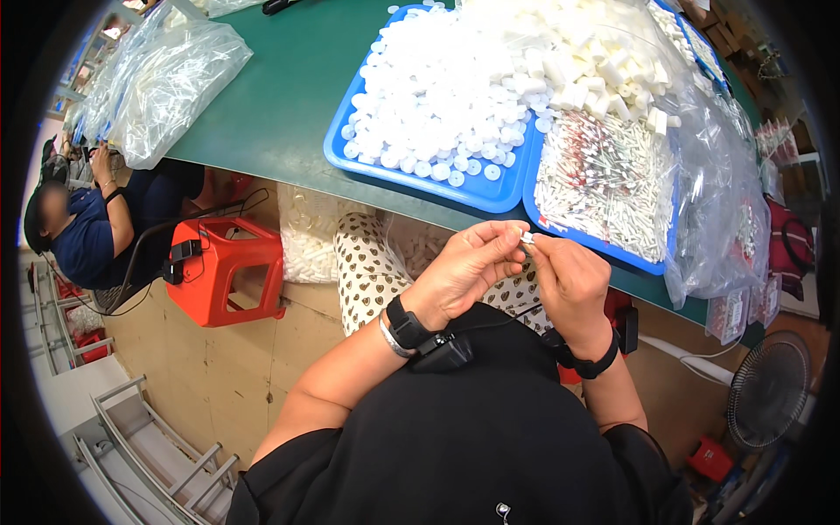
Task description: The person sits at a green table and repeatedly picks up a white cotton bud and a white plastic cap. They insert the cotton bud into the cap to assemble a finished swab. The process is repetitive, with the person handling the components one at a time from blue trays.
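Note:
My left hand [472, 267] and my right hand [570, 278] meet just off the table's front edge, above my lap. Both are closed, fingertips pinching a small white part [527, 237] between them; its exact kind is too small to make out. Right in front of my hands is a blue tray [604, 250] full of thin white stick-like pieces [604, 188], some with reddish parts. Left of it, another blue tray [490, 194] holds heaped white round discs [437, 105] with centre holes. Cream-coloured short cylinders [604, 70] are piled behind.
Clear plastic bags lie on the green table [262, 114], one bag [179, 87] at the far left, another [717, 201] at the right. A red stool [223, 271] and bags of white pieces [308, 236] stand below. A co-worker [96, 219] sits left; a fan [770, 389] stands right.

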`<move>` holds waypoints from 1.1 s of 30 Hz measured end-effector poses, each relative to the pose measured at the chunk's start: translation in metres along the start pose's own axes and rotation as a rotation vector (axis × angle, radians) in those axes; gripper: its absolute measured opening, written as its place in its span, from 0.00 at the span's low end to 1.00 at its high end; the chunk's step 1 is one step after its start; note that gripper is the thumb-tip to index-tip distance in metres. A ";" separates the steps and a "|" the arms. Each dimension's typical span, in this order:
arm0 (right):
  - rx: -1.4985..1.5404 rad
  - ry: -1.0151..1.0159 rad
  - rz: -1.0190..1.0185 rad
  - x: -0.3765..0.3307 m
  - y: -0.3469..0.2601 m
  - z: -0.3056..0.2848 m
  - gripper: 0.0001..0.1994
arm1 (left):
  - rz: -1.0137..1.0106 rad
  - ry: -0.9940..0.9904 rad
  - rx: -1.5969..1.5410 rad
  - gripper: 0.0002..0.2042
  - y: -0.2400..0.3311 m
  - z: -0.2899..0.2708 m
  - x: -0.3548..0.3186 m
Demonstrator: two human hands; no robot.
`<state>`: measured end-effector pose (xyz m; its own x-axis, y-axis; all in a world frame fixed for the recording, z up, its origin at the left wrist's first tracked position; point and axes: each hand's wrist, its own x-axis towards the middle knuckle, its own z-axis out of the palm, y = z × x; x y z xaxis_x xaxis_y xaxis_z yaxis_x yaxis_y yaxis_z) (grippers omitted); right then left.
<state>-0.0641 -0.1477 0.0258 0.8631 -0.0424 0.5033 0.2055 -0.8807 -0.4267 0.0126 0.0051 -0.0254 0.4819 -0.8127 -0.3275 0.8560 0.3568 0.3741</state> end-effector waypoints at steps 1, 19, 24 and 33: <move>0.029 0.000 0.027 -0.001 -0.001 0.001 0.04 | -0.009 -0.003 -0.007 0.13 -0.002 0.000 0.000; -0.089 -0.084 0.189 0.028 0.039 0.009 0.06 | 0.217 0.148 0.132 0.13 0.009 0.010 -0.005; -0.219 -0.127 0.143 0.032 0.050 0.021 0.06 | 0.201 0.120 0.099 0.14 0.004 0.002 -0.005; 0.176 -0.087 0.253 0.022 0.033 0.003 0.07 | 0.313 0.182 0.102 0.14 0.012 0.011 -0.007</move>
<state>-0.0365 -0.1766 0.0204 0.9315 -0.2023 0.3023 0.0498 -0.7522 -0.6571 0.0171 0.0100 -0.0096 0.7505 -0.5732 -0.3289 0.6433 0.5199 0.5620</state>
